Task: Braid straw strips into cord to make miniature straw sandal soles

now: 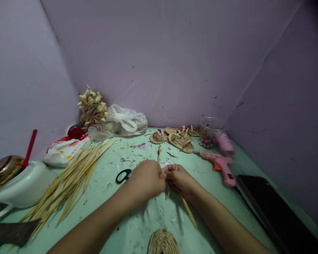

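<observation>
My left hand [149, 178] is closed, its back toward me, fingers hidden behind it. My right hand [178, 180] pinches right beside it, and the fingertips of both meet around thin dried leaf strips [188, 211]. One strip end hangs below my right palm. A narrow twisted strand [159, 153] with some red in it sticks out beyond the hands. Black-handled scissors [123, 175] lie left of my left hand, their blades partly hidden by it. Nearest me is a coiled oval woven piece [163, 241], cut off by the frame's bottom edge.
Left: a bundle of dried strips [71, 180], a white vessel [34, 183], a red-and-white packet [66, 150]. Behind: dried husks [92, 106], a plastic bag [128, 121], beaded woven slippers [181, 141]. Right: a pink glue gun [219, 164], a thread cone [224, 143], a dark phone [275, 211].
</observation>
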### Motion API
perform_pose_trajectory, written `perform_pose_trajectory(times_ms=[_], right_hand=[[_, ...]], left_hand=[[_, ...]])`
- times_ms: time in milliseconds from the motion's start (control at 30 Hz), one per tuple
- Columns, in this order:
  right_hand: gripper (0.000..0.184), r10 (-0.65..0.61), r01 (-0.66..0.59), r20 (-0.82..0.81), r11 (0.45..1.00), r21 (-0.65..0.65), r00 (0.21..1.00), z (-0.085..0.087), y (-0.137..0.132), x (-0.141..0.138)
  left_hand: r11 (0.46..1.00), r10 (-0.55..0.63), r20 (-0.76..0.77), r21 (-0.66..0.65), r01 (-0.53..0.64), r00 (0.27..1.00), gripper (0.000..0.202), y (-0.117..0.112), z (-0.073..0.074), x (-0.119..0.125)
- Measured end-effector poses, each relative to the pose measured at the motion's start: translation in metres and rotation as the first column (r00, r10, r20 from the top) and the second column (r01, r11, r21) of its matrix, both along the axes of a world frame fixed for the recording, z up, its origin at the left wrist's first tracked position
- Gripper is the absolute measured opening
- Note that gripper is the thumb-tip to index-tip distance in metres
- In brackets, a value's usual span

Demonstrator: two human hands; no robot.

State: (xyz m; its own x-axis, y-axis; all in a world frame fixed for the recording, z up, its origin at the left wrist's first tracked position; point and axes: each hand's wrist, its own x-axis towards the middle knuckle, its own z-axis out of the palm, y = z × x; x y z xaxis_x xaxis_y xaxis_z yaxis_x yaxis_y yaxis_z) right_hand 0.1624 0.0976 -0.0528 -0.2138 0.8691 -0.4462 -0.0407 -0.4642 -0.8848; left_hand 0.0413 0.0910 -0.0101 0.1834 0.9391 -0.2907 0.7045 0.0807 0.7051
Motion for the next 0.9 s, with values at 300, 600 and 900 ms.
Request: perform_pose_trajectory(times_ms=[300,600,900], right_hand=[[0.008,0.129,-0.130,-0.080,0.991,-0.008,0.988,0.002,0.003,0.011],[0.005,0.025,-0.308,0.591,0.871,0.384,0.806,-0.003,0.004,0.010],[0.014,-0.090,-0.373,0.837,0.866,0.333,0.540,0.025,-0.019,-0.005]], left_hand=[[0.858,0.247,0.457,-0.512,0.025,0.854,0.010,0.023,-0.014,-0.004],[0.942,0.219,0.313,-0.316,-0.116,0.924,0.015,0.023,-0.030,-0.001],[0.940,0.235,0.343,-0.319,-0.123,0.909,0.020,0.022,-0.030,-0.002]])
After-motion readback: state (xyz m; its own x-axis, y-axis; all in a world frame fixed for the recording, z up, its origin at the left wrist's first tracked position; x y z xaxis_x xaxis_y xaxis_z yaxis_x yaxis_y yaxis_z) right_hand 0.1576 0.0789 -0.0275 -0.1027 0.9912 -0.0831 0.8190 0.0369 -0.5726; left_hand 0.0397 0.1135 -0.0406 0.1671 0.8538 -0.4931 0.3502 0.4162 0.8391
